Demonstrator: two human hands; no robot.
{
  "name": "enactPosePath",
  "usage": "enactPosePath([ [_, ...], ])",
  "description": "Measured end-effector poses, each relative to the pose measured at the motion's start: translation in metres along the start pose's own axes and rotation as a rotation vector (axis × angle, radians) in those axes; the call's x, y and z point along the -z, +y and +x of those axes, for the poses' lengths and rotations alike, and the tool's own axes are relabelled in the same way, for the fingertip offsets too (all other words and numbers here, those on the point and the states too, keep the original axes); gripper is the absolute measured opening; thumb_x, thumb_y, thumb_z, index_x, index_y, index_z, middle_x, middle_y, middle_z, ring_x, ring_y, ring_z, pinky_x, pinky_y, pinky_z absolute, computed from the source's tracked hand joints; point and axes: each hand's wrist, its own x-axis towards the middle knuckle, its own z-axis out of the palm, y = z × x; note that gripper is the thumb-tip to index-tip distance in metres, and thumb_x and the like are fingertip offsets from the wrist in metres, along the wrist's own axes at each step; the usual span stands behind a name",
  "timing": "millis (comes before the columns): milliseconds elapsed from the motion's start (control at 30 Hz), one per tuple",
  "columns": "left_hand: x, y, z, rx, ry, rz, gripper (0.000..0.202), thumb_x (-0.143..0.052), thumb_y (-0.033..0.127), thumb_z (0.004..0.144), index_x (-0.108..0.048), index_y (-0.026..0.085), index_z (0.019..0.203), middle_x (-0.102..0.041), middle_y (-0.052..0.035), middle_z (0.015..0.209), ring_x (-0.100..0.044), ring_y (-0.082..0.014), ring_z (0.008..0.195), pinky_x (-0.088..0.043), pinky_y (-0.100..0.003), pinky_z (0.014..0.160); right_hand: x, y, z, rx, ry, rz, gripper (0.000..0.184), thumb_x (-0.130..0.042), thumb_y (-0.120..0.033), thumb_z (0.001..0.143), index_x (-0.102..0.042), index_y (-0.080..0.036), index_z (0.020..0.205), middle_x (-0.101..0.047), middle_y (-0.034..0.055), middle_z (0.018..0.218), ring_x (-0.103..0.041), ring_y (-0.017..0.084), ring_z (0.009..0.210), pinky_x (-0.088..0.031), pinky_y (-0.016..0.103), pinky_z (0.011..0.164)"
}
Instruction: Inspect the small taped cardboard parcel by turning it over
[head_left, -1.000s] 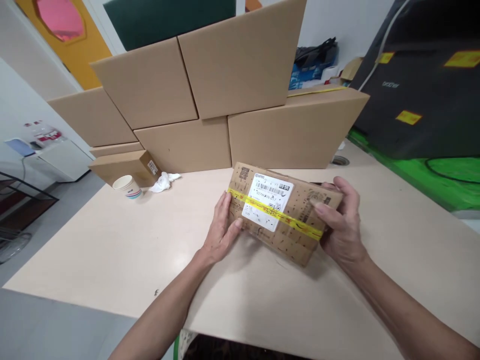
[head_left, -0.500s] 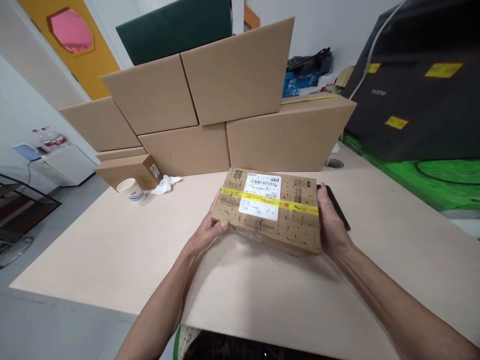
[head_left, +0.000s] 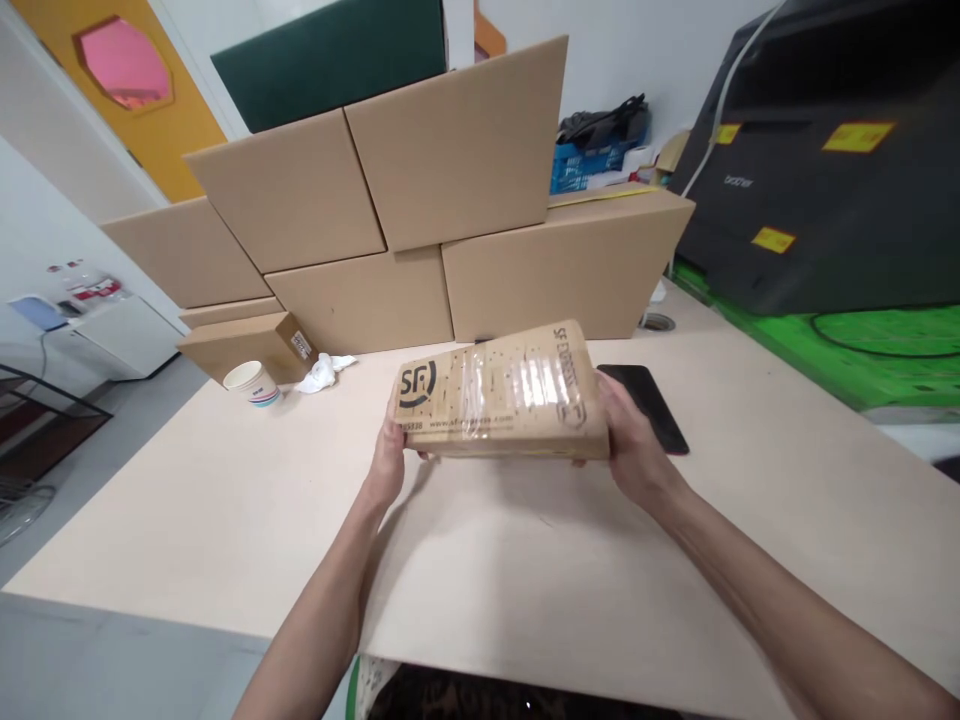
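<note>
Two hands, left hand [head_left: 388, 462] and right hand [head_left: 628, 440], grip one taped brown cardboard parcel [head_left: 501, 393] by its ends. Parcel lifted, tilted, tape unbroken; black phone [head_left: 651, 405] just beside it.

Bright, even indoor light falls from above; the pale table [head_left: 225, 500] shows a soft sheen and faint shadows under the arms; clear tape on the parcel [head_left: 499, 400] throws white glare streaks; the wide lens bends the stacked cartons [head_left: 450, 150] outward at the edges; focus is sharp, motion blur slight.
</note>
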Motion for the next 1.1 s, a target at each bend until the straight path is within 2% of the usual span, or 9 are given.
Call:
enactPosePath([
  [167,0.002,0.008,0.001,-0.023,-0.105,-0.025,0.102,-0.077,0.068,0.082,-0.032,0.031,0.165,-0.043,-0.0113,0.166,-0.050,-0.0355,0.143,-0.055,-0.040,0.103,0.002,0.000,0.004,-0.306,-0.121,0.129,0.048,-0.060,-0.063,0.092,-0.072,-0.029,0.123,-0.080,0.0088,0.092,-0.073,0.028,0.071,-0.055,0.037,0.045],
  [267,-0.002,0.014,0.005,0.068,-0.056,-0.050,0.081,-0.078,0.053,0.088,-0.045,0.031,0.159,-0.054,-0.0099,0.157,-0.067,-0.0230,0.107,-0.057,-0.029,0.078,0.001,0.005,0.007,-0.399,-0.141,0.157,0.046,-0.058,-0.060,0.094,-0.074,-0.028,0.122,-0.083,0.0119,0.098,-0.077,0.033,0.085,-0.063,0.046,0.058],
  [367,-0.008,0.014,0.007,0.171,0.076,-0.077,0.062,-0.076,0.056,0.088,-0.065,0.025,0.140,-0.070,-0.0078,0.128,-0.054,-0.0093,0.067,-0.045,-0.021,0.052,-0.006,0.007,0.005,-0.377,-0.094,0.165,0.048,-0.056,-0.061,0.094,-0.073,-0.032,0.128,-0.082,0.0093,0.118,-0.074,0.037,0.115,-0.065,0.054,0.082],
  [500,-0.015,0.011,0.007,0.246,0.222,-0.217,0.056,-0.086,0.059,0.077,-0.074,0.021,0.116,-0.068,0.0011,0.085,-0.048,-0.0070,0.059,-0.041,-0.018,0.049,-0.016,0.001,-0.001,-0.229,-0.003,0.188,0.052,-0.057,-0.067,0.093,-0.067,-0.039,0.136,-0.070,-0.0003,0.145,-0.057,0.032,0.143,-0.057,0.051,0.106],
  [600,-0.015,0.012,0.008,0.282,0.219,-0.304,0.053,-0.092,0.056,0.070,-0.076,0.020,0.106,-0.063,0.0044,0.072,-0.049,-0.0066,0.057,-0.041,-0.018,0.051,-0.017,-0.006,-0.004,-0.170,-0.050,0.163,0.061,-0.047,-0.078,0.095,-0.063,-0.040,0.140,-0.067,0.0005,0.149,-0.057,0.032,0.143,-0.059,0.051,0.102],
  [700,-0.011,0.013,0.010,0.276,0.208,-0.295,0.050,-0.093,0.051,0.070,-0.078,0.020,0.107,-0.075,-0.0010,0.093,-0.059,-0.0087,0.067,-0.047,-0.020,0.060,-0.013,-0.009,-0.005,-0.135,-0.092,0.133,0.063,-0.047,-0.082,0.092,-0.065,-0.039,0.136,-0.069,0.0030,0.145,-0.065,0.033,0.131,-0.065,0.044,0.078],
  [800,-0.007,0.012,0.010,0.222,0.179,-0.193,0.057,-0.088,0.051,0.076,-0.076,0.021,0.123,-0.076,-0.0091,0.130,-0.070,-0.0223,0.110,-0.055,-0.030,0.090,-0.010,-0.007,-0.005,-0.137,-0.106,0.108,0.056,-0.062,-0.076,0.087,-0.067,-0.039,0.129,-0.071,0.0043,0.141,-0.072,0.030,0.114,-0.060,0.033,0.059],
  [900,-0.005,0.010,0.009,0.188,0.105,-0.097,0.073,-0.076,0.061,0.086,-0.062,0.023,0.147,-0.057,-0.0111,0.159,-0.050,-0.0329,0.148,-0.044,-0.042,0.117,-0.009,-0.002,-0.005,-0.207,-0.139,0.081,0.055,-0.071,-0.072,0.082,-0.069,-0.037,0.124,-0.072,0.0073,0.137,-0.076,0.025,0.089,-0.056,0.031,0.053],
  [1100,-0.001,0.004,0.005,0.094,0.004,0.013,0.101,-0.079,0.059,0.084,-0.028,0.031,0.167,-0.036,-0.0104,0.173,-0.040,-0.0346,0.155,-0.041,-0.046,0.121,-0.011,0.001,-0.005,-0.094,-0.036,0.068,0.049,-0.075,-0.071,0.078,-0.073,-0.027,0.100,-0.076,0.0034,0.090,-0.066,0.018,0.063,-0.051,0.031,0.054],
])
